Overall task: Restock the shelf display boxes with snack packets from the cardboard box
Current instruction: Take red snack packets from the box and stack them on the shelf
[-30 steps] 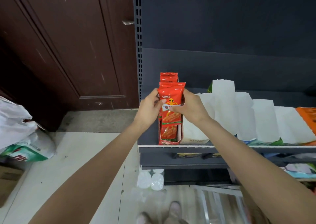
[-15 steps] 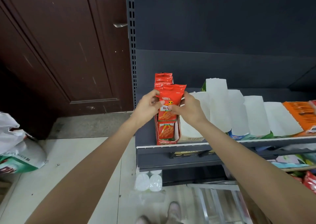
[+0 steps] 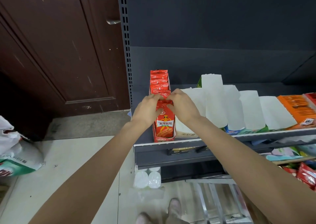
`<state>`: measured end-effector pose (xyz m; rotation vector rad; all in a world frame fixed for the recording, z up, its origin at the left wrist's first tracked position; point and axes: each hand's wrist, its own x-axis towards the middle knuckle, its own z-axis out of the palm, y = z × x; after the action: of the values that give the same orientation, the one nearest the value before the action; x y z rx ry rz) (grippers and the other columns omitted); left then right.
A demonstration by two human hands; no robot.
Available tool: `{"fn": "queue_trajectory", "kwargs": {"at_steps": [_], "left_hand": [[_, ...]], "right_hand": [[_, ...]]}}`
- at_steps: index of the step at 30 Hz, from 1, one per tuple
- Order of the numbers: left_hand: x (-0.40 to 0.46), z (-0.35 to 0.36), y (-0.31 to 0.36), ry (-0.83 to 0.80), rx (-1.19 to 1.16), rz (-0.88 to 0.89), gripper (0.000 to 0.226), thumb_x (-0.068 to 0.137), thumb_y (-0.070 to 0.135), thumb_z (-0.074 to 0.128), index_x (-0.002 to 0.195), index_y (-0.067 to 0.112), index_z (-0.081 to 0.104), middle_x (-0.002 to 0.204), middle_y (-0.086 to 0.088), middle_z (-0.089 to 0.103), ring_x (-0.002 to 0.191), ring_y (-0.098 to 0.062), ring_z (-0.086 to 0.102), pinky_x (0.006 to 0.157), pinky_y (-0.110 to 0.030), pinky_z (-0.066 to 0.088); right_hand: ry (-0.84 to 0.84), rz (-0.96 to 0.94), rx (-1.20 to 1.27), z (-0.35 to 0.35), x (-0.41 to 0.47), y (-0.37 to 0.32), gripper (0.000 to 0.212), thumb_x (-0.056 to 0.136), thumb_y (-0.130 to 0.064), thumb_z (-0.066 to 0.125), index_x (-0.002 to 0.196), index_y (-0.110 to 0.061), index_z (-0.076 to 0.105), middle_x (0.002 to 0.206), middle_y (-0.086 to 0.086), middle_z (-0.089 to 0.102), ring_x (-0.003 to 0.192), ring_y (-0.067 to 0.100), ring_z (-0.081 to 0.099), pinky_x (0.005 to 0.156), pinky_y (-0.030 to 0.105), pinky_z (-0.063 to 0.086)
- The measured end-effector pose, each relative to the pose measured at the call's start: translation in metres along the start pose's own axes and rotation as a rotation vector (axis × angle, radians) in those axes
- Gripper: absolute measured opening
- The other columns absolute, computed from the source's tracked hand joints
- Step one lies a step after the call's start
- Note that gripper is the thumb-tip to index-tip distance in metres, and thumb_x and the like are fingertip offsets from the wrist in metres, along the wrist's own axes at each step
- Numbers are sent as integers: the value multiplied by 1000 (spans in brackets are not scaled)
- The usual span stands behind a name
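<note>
Seating the front red snack packet [image 3: 164, 121] into the near-full red display box [image 3: 156, 135] at the shelf [image 3: 188, 141] left end, left hand [image 3: 147, 109] and right hand [image 3: 183, 106] both pinching its top edge; cardboard box not showing, neighbouring white display boxes [image 3: 248, 111] seemingly awaiting stock.

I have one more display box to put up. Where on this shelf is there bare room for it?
Bare shelf shows only in a narrow strip left of the red box, by the slotted upright; likely too tight. Behind the white boxes a dark strip runs along the back panel. Right of the red box, boxes stand packed side by side. Both hands hold the front packet.
</note>
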<state>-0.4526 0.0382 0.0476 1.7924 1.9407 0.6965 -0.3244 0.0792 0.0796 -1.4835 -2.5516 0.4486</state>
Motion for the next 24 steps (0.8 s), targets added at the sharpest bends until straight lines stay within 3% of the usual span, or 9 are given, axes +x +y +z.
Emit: {"fn": "queue_trajectory", "kwargs": {"at_steps": [3,5,8,14,17,20,24], "left_hand": [[0,-1,6,-9,195,5,37,92,24,58,129,21,55,130,-4,57,117,-22,53,98,-41,45],[-4,-3,15,89,211,-1,36,94,24,55,130,21,54,131,-3,55,118,-22,50,98,-39,42],[-15,-5,35,209,141,-4,34,95,23,53,128,18,55,130,-3,56,117,-21,51,98,-38,44],[-37,21,102,226,16,14,22,93,17,52,112,15,62,102,-3,69,89,-19,64,80,-31,51],[-50,57,142,213,-60,-61,16,92,21,52,102,17,64,93,-3,70,83,-22,64,78,-35,52],[-67,108,188,202,-137,-109,12,92,23,52,96,20,63,87,1,68,83,-21,63,76,-34,51],[-91,199,266,118,-193,-65,17,94,23,52,106,16,62,92,1,69,86,-18,64,77,-32,51]], "right_hand": [[-75,-25,-7,-2,-4,0,38,95,-24,53,133,-17,52,133,7,52,117,25,56,99,30,44],[-30,-19,80,-8,-10,3,36,96,-23,51,130,-16,55,131,8,54,116,24,57,97,28,44],[75,42,229,-24,-24,12,34,96,-21,51,128,-13,57,132,7,55,110,21,59,94,26,45],[124,49,390,-52,-79,72,23,96,-16,52,115,-14,66,109,1,68,87,7,56,81,11,38],[144,65,422,-62,-123,123,20,95,-17,53,110,-15,67,98,-4,68,83,6,57,70,4,37],[129,100,398,-62,-173,185,20,96,-17,52,109,-16,67,97,-2,69,86,10,61,73,15,44],[84,142,296,-61,-244,284,19,94,-16,52,107,-13,67,97,4,70,87,20,64,77,31,48]]}}
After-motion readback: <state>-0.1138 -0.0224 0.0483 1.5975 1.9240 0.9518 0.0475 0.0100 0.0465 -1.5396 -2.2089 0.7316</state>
